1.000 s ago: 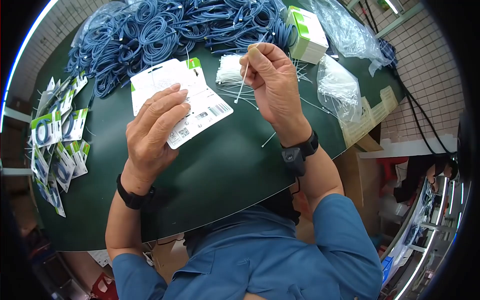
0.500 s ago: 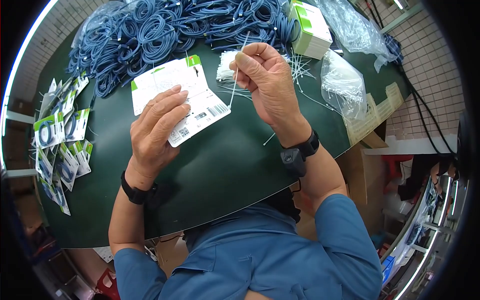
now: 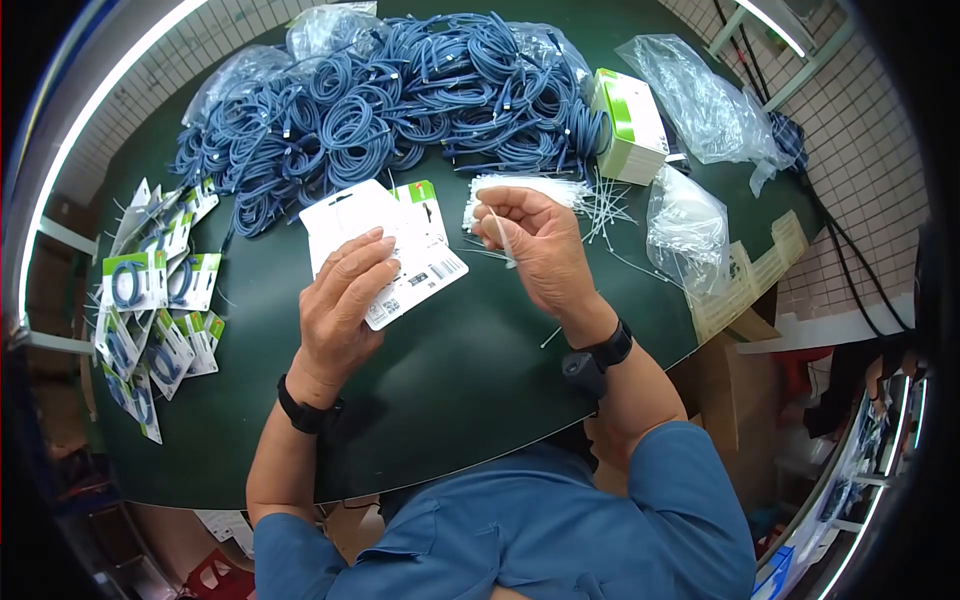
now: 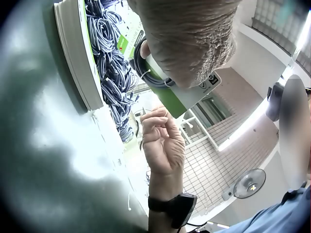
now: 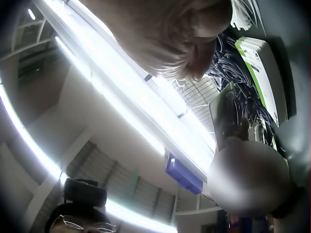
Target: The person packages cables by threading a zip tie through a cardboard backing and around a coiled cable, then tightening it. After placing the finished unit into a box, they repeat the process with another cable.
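Note:
My left hand (image 3: 345,290) grips a white printed card (image 3: 355,212) with a green corner, back side up in the head view. The left wrist view shows its other face, where a coiled dark blue cable (image 4: 146,73) lies against the green and white print, white ties around the coil. To the right, my right hand (image 3: 548,250) pinches a thin white cable tie (image 3: 506,240) between thumb and fingers, apart from the card. The tie's small head points down towards the card's right corner level.
Coiled blue cables (image 3: 360,130) are heaped along the back. Behind the right hand lie bundled white ties (image 3: 540,188), with loose ties (image 3: 610,215) beside them. A card stack (image 3: 632,125) and a bag of ties (image 3: 690,230) stand right. Carded cables (image 3: 135,285) pile up left.
The tie's head came to the card's right corner half a second ago; now it is away to the right and the tie leans the other way. The head view has shifted, showing more of the back.

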A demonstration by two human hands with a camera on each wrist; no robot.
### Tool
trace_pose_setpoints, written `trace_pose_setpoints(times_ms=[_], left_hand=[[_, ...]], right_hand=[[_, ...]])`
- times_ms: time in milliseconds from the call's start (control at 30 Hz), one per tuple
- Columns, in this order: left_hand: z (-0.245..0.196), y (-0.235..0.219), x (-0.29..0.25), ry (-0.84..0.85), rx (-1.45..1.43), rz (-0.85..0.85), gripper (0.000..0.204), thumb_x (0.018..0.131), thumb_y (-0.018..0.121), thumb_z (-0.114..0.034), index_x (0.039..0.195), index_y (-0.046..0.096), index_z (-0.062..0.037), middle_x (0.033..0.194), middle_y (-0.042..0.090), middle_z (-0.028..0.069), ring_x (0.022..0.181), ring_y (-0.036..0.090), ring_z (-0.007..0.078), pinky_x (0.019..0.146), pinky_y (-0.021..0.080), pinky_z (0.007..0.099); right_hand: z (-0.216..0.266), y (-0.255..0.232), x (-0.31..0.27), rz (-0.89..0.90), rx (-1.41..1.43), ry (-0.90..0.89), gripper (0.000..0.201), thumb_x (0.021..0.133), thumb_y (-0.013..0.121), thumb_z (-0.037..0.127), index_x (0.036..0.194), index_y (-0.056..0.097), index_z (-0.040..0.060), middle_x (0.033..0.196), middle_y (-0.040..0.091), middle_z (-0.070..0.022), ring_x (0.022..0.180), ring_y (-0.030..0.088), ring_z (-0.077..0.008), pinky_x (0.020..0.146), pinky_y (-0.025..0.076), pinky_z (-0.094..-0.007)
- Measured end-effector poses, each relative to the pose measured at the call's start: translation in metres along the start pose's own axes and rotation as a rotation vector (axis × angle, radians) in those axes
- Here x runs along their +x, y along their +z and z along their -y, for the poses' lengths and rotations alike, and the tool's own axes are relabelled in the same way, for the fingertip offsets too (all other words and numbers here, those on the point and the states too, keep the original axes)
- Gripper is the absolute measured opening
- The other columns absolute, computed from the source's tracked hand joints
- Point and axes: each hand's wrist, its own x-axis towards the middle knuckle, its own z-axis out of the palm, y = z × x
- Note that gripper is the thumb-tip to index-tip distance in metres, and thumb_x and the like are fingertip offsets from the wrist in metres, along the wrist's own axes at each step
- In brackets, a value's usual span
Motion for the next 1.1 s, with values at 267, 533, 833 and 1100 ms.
trace_pose_setpoints(times_ms=[267, 533, 833, 1100], left_hand=[[-0.004, 0.007, 0.014, -0.004, -0.048, 0.014, 0.033, 0.076, 0.084, 0.0, 0.106, 0.071, -0.0035, 0.118, 0.075, 0.014, 0.117, 0.072, 0.0358, 0.094, 0.061, 0.0422], [0.003, 0.013, 0.017, -0.019, -0.064, -0.015, 0.033, 0.076, 0.084, -0.001, 0.106, 0.071, -0.0033, 0.119, 0.074, 0.0136, 0.118, 0.072, 0.0352, 0.095, 0.06, 0.0417], [0.002, 0.012, 0.006, -0.032, -0.063, -0.039, 0.032, 0.077, 0.085, -0.003, 0.106, 0.071, -0.004, 0.117, 0.075, 0.013, 0.116, 0.073, 0.0355, 0.093, 0.061, 0.0418], [0.008, 0.016, 0.001, -0.006, -0.083, -0.048, 0.032, 0.077, 0.087, -0.007, 0.104, 0.069, -0.0039, 0.115, 0.076, 0.0124, 0.113, 0.074, 0.0348, 0.089, 0.062, 0.04]], right_hand=[[0.0, -0.01, 0.004, -0.01, -0.221, -0.118, 0.014, 0.103, 0.069, 0.007, 0.111, 0.072, -0.0033, 0.096, 0.076, -0.0099, 0.07, 0.067, -0.0079, 0.058, 0.053, -0.0192], [-0.005, -0.012, 0.006, -0.058, -0.452, -0.134, 0.011, 0.105, 0.066, 0.009, 0.111, 0.068, -0.0003, 0.087, 0.075, -0.0065, 0.063, 0.064, -0.0075, 0.055, 0.051, -0.0208], [-0.011, -0.007, 0.003, -0.052, -0.843, -0.416, 0.009, 0.105, 0.065, 0.008, 0.108, 0.066, -0.0006, 0.084, 0.071, -0.0059, 0.062, 0.063, -0.0093, 0.056, 0.051, -0.0239], [0.004, -0.008, 0.001, 0.057, -0.71, -0.684, 0.011, 0.097, 0.069, -0.007, 0.107, 0.067, -0.0025, 0.1, 0.071, -0.0119, 0.074, 0.07, -0.0135, 0.062, 0.056, -0.0264]])
